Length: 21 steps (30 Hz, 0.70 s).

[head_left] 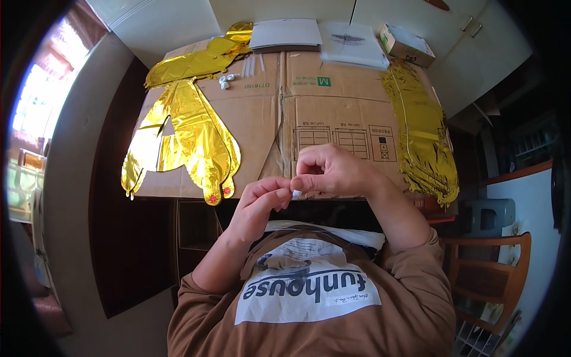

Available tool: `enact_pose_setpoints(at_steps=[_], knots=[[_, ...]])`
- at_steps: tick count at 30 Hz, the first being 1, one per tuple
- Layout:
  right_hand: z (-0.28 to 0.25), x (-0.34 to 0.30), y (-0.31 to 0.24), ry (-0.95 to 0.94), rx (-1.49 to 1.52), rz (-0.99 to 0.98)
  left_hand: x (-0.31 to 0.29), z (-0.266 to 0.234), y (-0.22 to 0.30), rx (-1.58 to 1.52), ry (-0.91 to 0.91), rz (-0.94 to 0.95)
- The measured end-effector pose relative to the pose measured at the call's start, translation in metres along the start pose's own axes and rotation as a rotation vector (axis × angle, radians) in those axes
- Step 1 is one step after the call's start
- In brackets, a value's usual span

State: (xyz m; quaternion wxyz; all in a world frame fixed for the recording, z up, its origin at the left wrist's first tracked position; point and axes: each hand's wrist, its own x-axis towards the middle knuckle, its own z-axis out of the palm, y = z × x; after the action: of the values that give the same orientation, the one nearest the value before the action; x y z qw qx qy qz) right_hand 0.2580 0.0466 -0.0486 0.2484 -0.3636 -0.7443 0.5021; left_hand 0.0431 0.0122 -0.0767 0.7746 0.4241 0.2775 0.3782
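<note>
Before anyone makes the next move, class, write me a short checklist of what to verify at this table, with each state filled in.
1. Left hand and right hand together at the small white piece: ok.
2. Whole piece visible: not ok, the fingers cover part of it.
3. Firmness of the grip: cannot tell.
4. White lumps apart from both hands: ok.
5. Left gold foil short of the cardboard's near edge: not ok, its lower tips reach it.
6. Right gold foil untouched by either hand: ok.
</note>
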Motion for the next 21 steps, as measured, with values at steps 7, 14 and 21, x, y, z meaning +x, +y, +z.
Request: enact_pose_setpoints(at_steps=[7,14,21], knots=[[0.007,-0.018,-0.005,0.340,0.014,-0.121,-0.006,-0.013,-0.003,0.026,0.002,0.003],[0.021,-0.015,-0.027,0.062,-0.295,-0.471,-0.003,-0.011,0.017,0.107,-0.166,-0.157],[0.022,-0.009,-0.022,-0.014,-0.178,-0.369,0.007,-0.034,0.022,0.086,-0.326,-0.372]])
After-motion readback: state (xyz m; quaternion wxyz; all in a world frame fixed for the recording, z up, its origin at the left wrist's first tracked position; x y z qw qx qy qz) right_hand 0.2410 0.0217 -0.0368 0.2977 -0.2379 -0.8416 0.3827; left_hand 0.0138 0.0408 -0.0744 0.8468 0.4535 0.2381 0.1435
